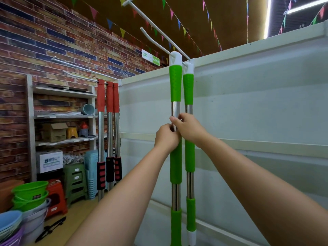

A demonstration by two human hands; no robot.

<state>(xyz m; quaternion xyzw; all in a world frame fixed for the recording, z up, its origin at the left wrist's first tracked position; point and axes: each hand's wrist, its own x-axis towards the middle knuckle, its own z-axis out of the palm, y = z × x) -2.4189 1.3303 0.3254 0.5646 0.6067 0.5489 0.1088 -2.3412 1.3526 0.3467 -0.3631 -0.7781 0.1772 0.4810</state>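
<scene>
Two mop poles with green grips and steel shafts hang upright from a white wall hook (pixel 156 38). The nearer green pole (pixel 175 86) hangs in front, the second green pole (pixel 188 89) just behind and to its right. My left hand (pixel 166 139) grips the nearer pole at the top of its middle green grip. My right hand (pixel 189 129) is just above it, its fingers curled round the bare steel shaft. Both hands touch each other at the pole.
Three red-handled poles (pixel 108 98) hang on a hook to the left. A shelf unit (pixel 63 116) with boxes stands against the brick wall. Green stacked buckets (pixel 30 192), blue basins (pixel 9 222) and plastic stools (pixel 74 178) sit on the floor. A white panel wall (pixel 257 103) is right.
</scene>
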